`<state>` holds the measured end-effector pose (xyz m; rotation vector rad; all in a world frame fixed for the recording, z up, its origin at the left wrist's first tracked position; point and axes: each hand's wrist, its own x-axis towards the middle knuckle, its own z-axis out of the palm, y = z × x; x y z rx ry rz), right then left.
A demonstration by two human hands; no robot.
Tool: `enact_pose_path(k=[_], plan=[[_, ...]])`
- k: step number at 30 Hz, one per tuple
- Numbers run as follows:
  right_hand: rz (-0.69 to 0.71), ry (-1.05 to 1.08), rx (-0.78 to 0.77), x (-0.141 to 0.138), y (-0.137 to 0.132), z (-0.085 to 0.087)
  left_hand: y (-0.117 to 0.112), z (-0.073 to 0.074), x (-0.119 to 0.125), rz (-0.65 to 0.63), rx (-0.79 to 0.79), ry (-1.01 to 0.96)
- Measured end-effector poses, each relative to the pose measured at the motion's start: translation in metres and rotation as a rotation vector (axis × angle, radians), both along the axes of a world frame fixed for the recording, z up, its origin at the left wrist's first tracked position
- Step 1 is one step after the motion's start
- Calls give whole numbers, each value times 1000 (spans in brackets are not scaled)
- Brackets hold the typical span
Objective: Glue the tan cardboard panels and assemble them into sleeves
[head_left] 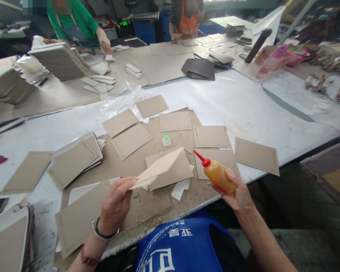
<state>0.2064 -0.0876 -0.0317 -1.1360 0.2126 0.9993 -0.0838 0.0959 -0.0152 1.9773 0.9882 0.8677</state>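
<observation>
In left hand [116, 204], pinched by one edge, a tan card [155, 170] over the crumb-covered brown board [200, 193], in right hand [239, 193], gripped round, a yellow bottle [219, 175], beyond, white table [252, 102], two people [78, 24], blue box [144, 31].

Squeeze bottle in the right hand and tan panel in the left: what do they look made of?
Squeeze bottle: probably smooth, translucent plastic, as the amber contents seem to show through. Tan panel: likely matte paperboard, judging by its thin, dull face; exact type unclear.

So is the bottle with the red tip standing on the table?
No, the bottle is held in the person's right grip.
</observation>
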Motion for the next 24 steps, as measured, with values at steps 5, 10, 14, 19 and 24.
enact_pose_path(k=[5,10,14,19,24], plan=[[-50,-2,3,0,-5,0,5,-55,4,-575,110,353],[-61,12,28,-4,-5,-1,12,-104,-18,-540,340,470],[-58,38,22,-8,-5,-1,18,-123,-21,-577,491,416],[-47,38,14,-9,-6,-1,23,-113,2,-770,445,490],[-37,16,7,-8,-7,-2,50,-107,25,-759,483,505]])
